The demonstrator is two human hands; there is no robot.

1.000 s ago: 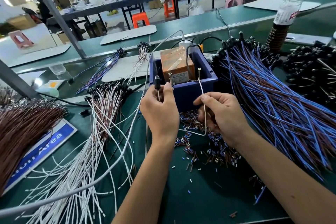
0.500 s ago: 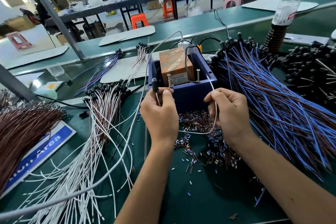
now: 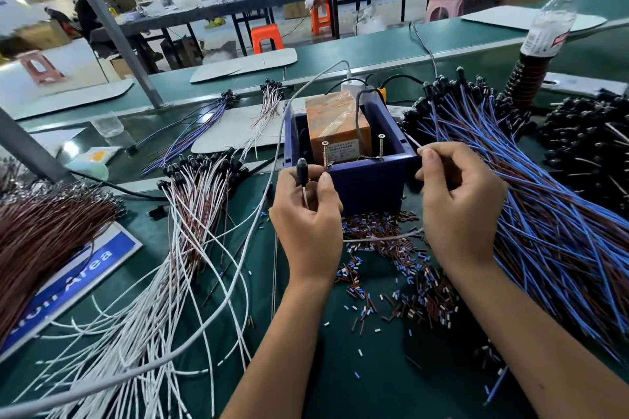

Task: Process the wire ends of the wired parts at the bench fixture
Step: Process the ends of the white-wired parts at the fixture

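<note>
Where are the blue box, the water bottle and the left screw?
blue box [image 3: 371, 185]: head view, front wall.
water bottle [image 3: 550, 32]: head view, label area.
left screw [image 3: 325, 155]: head view, shaft.

Orange stools [image 3: 266, 38] beside cluttered workbenches [image 3: 258, 3]

A box fixture [image 3: 354, 177] stands at the middle of the bench [image 3: 391, 384], with a wrapped block [image 3: 335, 119] inside it and two screws [image 3: 325, 155] standing up at its near wall. Before it lies a scatter of cut wire bits [image 3: 401, 286]. The left hand [image 3: 308, 224] is just before the box's left corner, the right hand [image 3: 459, 204] at its right corner. A wire bundle [image 3: 163, 282] lies to the left, another bundle [image 3: 544, 197] to the right. A bottle [image 3: 548, 27] stands behind, far right.
</note>
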